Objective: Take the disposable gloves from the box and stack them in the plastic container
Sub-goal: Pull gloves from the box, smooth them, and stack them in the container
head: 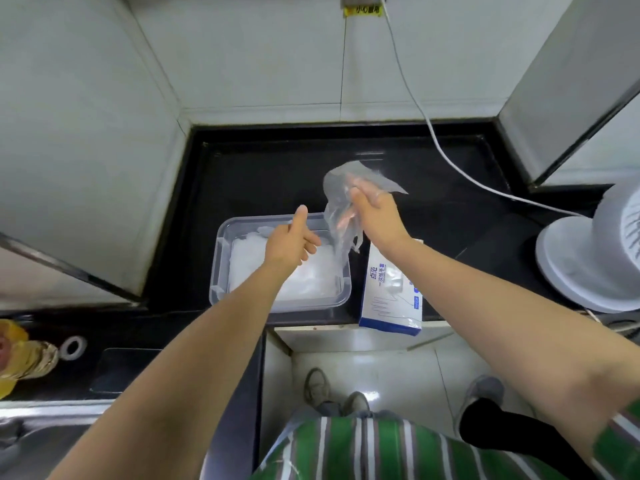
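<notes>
Right grip, from the head view: I am pinching 1 thin clear glove with fingers and thumb curled round its upper part. It is hanging loose in the air above the dark desk, between the plastic container and the box. My left grip is hovering over the container, thumb raised and fingers loosely curled, holding nothing that I can make out. A white stack of gloves is lying inside the container, and the box is standing just beside it at the desk's front edge. I am judging this as the carrying step, the glove out of the box but not yet laid down. Next I am expecting to swing it left and lower it flat onto the stack. Since the film looks flimsy, my left grip is probably needed to catch the dangling end and spread it.
</notes>
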Demonstrator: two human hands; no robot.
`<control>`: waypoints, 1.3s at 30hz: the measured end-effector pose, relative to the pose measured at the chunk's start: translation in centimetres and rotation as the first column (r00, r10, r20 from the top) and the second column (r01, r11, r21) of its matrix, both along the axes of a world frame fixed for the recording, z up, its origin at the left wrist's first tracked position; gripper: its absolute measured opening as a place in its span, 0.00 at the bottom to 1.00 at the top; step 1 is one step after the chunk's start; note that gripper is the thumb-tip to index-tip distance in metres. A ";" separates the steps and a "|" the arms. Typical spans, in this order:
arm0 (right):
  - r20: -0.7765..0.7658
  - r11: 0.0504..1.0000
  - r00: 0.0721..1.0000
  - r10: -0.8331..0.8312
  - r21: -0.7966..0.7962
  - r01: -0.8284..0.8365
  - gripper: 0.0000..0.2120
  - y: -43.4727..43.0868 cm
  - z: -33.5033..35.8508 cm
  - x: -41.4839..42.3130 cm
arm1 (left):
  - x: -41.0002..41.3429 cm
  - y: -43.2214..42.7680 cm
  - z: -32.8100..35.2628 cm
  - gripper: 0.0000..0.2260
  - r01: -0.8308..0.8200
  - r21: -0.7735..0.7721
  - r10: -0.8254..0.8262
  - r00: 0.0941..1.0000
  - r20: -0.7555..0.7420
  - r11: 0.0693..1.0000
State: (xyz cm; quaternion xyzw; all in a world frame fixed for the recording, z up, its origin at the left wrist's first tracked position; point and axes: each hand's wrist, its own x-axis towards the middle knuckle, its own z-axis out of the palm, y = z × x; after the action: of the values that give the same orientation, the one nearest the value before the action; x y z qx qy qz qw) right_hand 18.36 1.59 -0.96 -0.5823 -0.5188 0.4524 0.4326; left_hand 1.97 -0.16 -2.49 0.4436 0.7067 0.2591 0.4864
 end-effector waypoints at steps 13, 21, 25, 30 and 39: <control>-0.247 0.930 0.935 0.253 -0.204 -0.306 0.19 -3.9 -2.0 -4.9 | -3.6 -1.0 -0.7 0.17 -0.090 -0.199 0.192 0.790 0.582 0.976; -0.392 0.954 0.920 -0.012 -0.280 -0.107 0.18 -2.3 -1.7 -4.0 | -5.7 -1.8 -0.1 0.13 0.022 -0.045 -0.012 0.977 0.211 0.999; -0.270 0.948 0.962 0.036 -0.294 -0.118 0.11 -2.2 -1.5 -3.9 | -6.2 -1.8 -0.3 0.16 0.038 -0.101 -0.032 0.997 0.065 0.994; -0.033 0.965 0.997 0.063 -0.253 -0.069 0.24 -2.8 -2.5 -3.9 | -6.9 -2.0 -0.5 0.20 -0.072 -0.222 0.093 0.992 0.083 0.972; 0.211 0.983 0.960 0.185 -0.047 -0.179 0.22 -2.5 -3.0 -4.8 | -6.5 -1.7 -0.2 0.10 -0.227 0.171 0.208 0.971 0.119 0.959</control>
State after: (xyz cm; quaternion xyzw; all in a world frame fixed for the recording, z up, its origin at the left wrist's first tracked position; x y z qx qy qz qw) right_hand 13.60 -0.95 -3.91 -0.5836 -0.6073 0.4318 0.3226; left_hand -4.56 -1.86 -2.70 0.3924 0.6993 0.3967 0.4469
